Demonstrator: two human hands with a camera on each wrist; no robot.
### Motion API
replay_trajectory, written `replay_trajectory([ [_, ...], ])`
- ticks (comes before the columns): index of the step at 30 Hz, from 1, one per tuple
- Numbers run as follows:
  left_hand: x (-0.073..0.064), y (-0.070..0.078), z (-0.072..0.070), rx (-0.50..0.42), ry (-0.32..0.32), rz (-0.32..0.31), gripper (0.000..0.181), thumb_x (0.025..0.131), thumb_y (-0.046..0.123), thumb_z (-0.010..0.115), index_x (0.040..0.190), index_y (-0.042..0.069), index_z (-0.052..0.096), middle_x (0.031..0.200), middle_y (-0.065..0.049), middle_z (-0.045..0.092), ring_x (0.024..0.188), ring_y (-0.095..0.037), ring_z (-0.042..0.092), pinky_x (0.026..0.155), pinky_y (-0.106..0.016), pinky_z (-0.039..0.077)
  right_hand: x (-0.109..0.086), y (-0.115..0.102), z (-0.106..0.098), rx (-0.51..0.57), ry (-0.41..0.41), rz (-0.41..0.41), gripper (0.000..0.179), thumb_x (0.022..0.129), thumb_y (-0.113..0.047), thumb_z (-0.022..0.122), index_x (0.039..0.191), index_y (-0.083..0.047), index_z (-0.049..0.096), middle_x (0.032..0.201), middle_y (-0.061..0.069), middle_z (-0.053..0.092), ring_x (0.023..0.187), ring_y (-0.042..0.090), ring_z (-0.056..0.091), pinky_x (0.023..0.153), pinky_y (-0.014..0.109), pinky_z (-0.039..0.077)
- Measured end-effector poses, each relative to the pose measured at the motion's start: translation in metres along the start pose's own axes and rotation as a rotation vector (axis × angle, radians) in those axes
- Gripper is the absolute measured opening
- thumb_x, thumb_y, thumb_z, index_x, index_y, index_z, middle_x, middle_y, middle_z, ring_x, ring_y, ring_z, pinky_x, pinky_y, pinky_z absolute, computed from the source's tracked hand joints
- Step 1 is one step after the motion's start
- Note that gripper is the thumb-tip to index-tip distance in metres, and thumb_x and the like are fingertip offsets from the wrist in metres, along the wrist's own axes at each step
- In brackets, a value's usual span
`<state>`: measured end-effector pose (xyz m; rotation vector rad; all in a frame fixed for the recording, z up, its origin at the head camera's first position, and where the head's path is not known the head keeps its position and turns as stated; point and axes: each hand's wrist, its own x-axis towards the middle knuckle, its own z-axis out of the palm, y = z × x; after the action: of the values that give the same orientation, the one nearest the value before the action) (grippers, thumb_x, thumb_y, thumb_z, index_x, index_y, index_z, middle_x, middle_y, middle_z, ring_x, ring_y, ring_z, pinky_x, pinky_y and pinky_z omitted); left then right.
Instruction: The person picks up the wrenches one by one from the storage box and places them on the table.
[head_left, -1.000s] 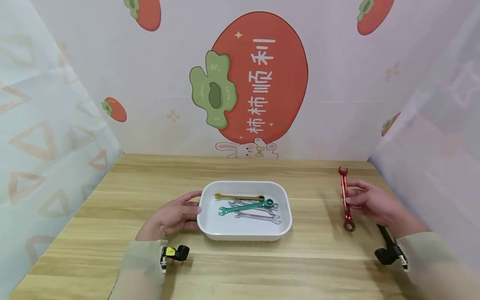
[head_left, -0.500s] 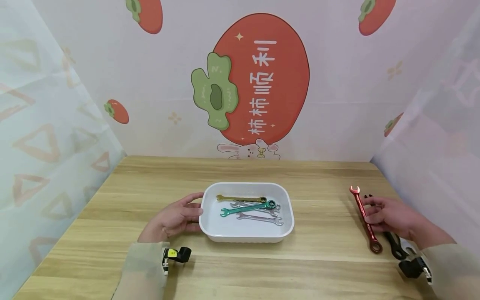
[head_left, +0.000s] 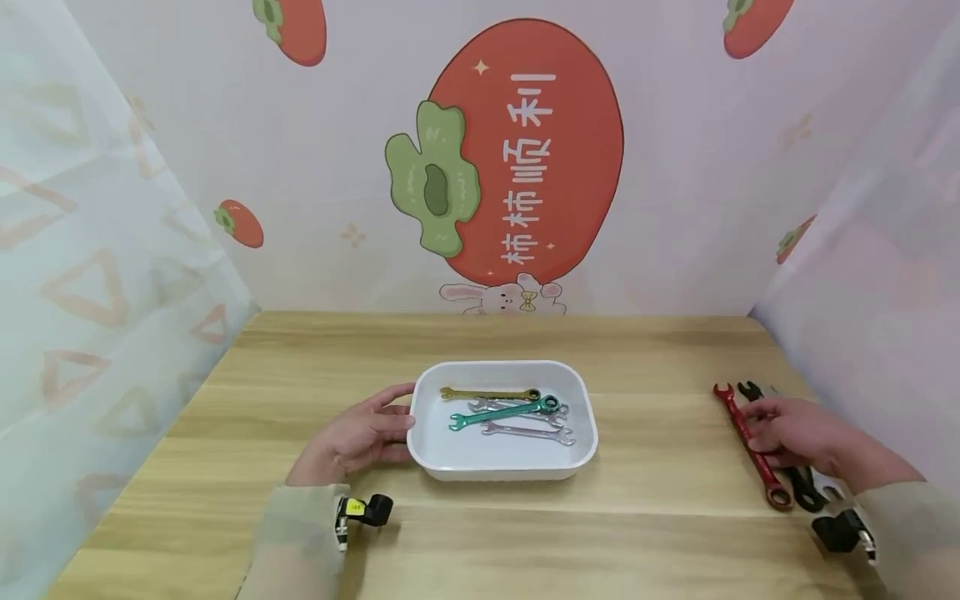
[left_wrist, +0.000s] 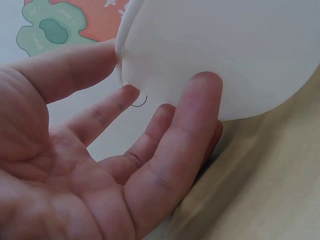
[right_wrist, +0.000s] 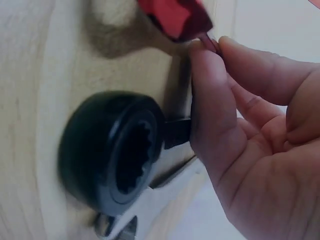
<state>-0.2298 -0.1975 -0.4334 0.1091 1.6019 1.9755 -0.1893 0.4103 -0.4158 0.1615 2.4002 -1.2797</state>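
Observation:
My left hand touches the left end of a white plastic tray; in the left wrist view its fingertips rest against the outer wall. Inside the tray lie a gold combination wrench, a green one on top, and silver ones, including a silver wrench at the front. At the far right, my right hand pinches a red combination wrench by its shank. Under that hand lie a black wrench, its ring end large in the right wrist view, and a partly hidden silver wrench.
A wooden table carries everything. Behind it stands a backdrop printed with persimmons, and white sheets close both sides. Small wrist cameras sit on both forearms.
My right hand has carried the red wrench rightward and lowered it beside the black wrench, tilting its ring end right. My left hand stays at the tray.

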Motion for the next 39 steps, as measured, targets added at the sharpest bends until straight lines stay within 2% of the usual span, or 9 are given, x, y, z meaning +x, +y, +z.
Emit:
replay_trajectory([
  [5,0.01,0.003,0.006,-0.004,0.004,0.007,0.063,0.098,-0.005,0.053,0.154,0.011,0.031,0.136,-0.029,0.045,0.103,-0.035,0.063,0.086,-0.053,0.054,-0.002,-0.003,-0.016,-0.08,0.021,0.032,0.062,0.093,-0.001,0.062,0.139,0.022,0.028,0.111,0.02,0.058,0.085,0.023,0.061,0.07,0.04,0.057],
  [10,0.013,0.005,0.007,-0.001,0.008,-0.003,0.064,0.097,-0.006,0.054,0.154,0.011,0.031,0.135,-0.029,0.046,0.103,-0.037,0.063,0.084,-0.052,0.055,0.002,0.006,-0.016,-0.096,0.021,0.063,0.062,0.092,-0.003,0.064,0.138,0.022,0.031,0.107,0.016,0.059,0.084,0.024,0.061,0.071,0.04,0.057],
  [16,0.009,0.004,0.003,-0.019,0.003,-0.015,0.065,0.097,-0.007,0.054,0.155,0.01,0.03,0.134,-0.029,0.047,0.102,-0.037,0.063,0.083,-0.053,0.055,0.006,0.009,-0.011,-0.144,0.03,0.061,0.061,0.09,-0.006,0.066,0.137,0.02,0.036,0.113,0.023,0.059,0.087,0.025,0.064,0.072,0.042,0.058],
  [25,0.003,0.003,-0.001,-0.026,0.009,-0.027,0.067,0.096,-0.007,0.056,0.154,0.012,0.031,0.136,-0.031,0.043,0.103,-0.037,0.063,0.084,-0.053,0.054,0.01,0.011,-0.006,-0.18,0.044,0.068,0.059,0.09,-0.006,0.067,0.136,0.019,0.04,0.112,0.023,0.06,0.088,0.026,0.065,0.072,0.043,0.058],
  [33,0.002,0.003,-0.001,-0.007,0.01,-0.017,0.065,0.097,-0.007,0.055,0.155,0.009,0.029,0.133,-0.03,0.045,0.101,-0.035,0.064,0.084,-0.053,0.055,0.008,0.011,0.0,-0.212,0.113,0.036,0.04,0.092,-0.004,0.065,0.122,0.018,0.051,0.096,0.014,0.064,0.077,0.025,0.063,0.066,0.041,0.058],
  [39,0.001,0.001,-0.002,-0.018,0.007,-0.017,0.066,0.096,-0.007,0.055,0.155,0.01,0.029,0.133,-0.028,0.046,0.1,-0.035,0.064,0.083,-0.053,0.055,0.003,0.003,0.006,-0.285,0.161,0.005,0.034,0.092,-0.003,0.064,0.117,0.018,0.054,0.094,0.016,0.065,0.074,0.023,0.063,0.063,0.04,0.057],
])
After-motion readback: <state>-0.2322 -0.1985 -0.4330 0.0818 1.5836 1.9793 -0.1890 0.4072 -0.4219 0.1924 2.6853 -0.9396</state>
